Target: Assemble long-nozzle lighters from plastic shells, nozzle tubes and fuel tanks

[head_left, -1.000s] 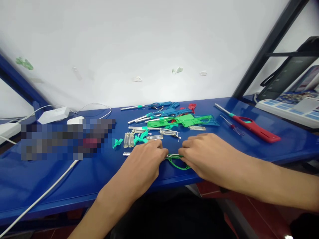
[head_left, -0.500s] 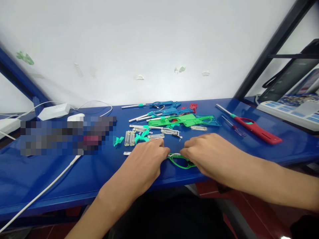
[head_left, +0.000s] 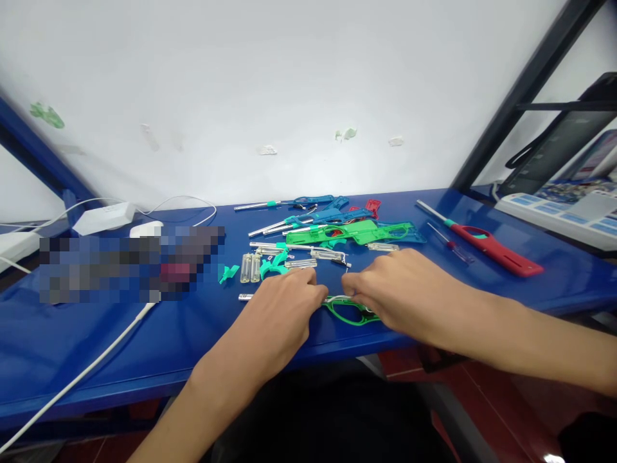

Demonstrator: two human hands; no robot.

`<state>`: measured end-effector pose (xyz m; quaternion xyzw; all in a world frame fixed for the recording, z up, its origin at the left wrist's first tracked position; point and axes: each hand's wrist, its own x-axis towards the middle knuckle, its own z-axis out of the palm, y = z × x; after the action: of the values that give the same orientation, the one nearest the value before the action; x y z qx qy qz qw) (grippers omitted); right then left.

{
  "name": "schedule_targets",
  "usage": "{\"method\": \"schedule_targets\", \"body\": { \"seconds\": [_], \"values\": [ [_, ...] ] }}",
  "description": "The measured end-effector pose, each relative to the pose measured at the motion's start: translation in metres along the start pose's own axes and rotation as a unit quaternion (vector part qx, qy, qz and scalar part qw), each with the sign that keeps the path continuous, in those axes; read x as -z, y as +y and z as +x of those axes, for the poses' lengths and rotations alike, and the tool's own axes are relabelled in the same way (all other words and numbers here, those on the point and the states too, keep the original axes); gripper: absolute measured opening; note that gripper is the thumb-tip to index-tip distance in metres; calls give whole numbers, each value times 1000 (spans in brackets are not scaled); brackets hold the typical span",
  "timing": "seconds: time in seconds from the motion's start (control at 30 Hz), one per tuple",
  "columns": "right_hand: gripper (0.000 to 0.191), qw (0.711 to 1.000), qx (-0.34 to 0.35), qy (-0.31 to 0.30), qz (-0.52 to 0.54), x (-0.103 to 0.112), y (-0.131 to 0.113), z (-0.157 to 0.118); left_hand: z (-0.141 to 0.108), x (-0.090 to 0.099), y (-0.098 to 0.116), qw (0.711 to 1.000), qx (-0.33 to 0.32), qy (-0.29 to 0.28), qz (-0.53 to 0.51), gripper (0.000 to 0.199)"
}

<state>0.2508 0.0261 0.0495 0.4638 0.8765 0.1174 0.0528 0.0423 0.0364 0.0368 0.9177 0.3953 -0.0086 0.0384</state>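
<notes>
Near the desk's front edge lies an opened green lighter shell [head_left: 348, 317] with a looped handle and a thin white wire [head_left: 339, 298] along its top. My left hand [head_left: 289, 305] is closed over its front part, and a metal tube end [head_left: 245, 297] sticks out left of the knuckles. Over the handle end, my right hand [head_left: 390, 286] is closed in a pinch by the wire; what its fingertips hold is hidden. Just beyond the hands are clear fuel tanks [head_left: 250, 268], teal plastic triggers [head_left: 274, 265] and a loose metal lighter tube [head_left: 267, 245].
Green [head_left: 357, 233] and blue lighter shells [head_left: 318, 217] lie piled toward the wall. At right are a screwdriver [head_left: 453, 244], a red lighter [head_left: 501, 251] and a white power strip [head_left: 554, 215]. A blurred-out object [head_left: 187, 263] and a white cable [head_left: 96, 357] occupy the left.
My right hand has shifted slightly left and up, its fingertips closer to my left hand. My left hand stays on the green lighter shell.
</notes>
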Motion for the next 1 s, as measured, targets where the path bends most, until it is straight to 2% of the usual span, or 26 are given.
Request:
{"method": "schedule_targets", "body": {
  "seconds": [0.1, 0.3, 0.6, 0.8, 1.0],
  "values": [
    [17, 1000, 0, -5, 0, 0, -1, -1, -1, -1, -1, 1000, -1, 3, 3, 34],
    [19, 999, 9, -37, 2, 5, 0, 2, -4, -11, -7, 998, -35, 51, -8, 32],
    [20, 998, 20, -56, -3, 11, -1, 8, -4, -13, -8, 998, -31, 52, -7, 30],
    [20, 996, 34, -81, 12, 10, 8, 11, -2, -17, -4, 995, -50, 83, 9, 25],
    [19, 997, 51, -49, 8, 0, 13, 8, -2, -13, 3, 996, -36, 74, 33, 24]
  ]
}}
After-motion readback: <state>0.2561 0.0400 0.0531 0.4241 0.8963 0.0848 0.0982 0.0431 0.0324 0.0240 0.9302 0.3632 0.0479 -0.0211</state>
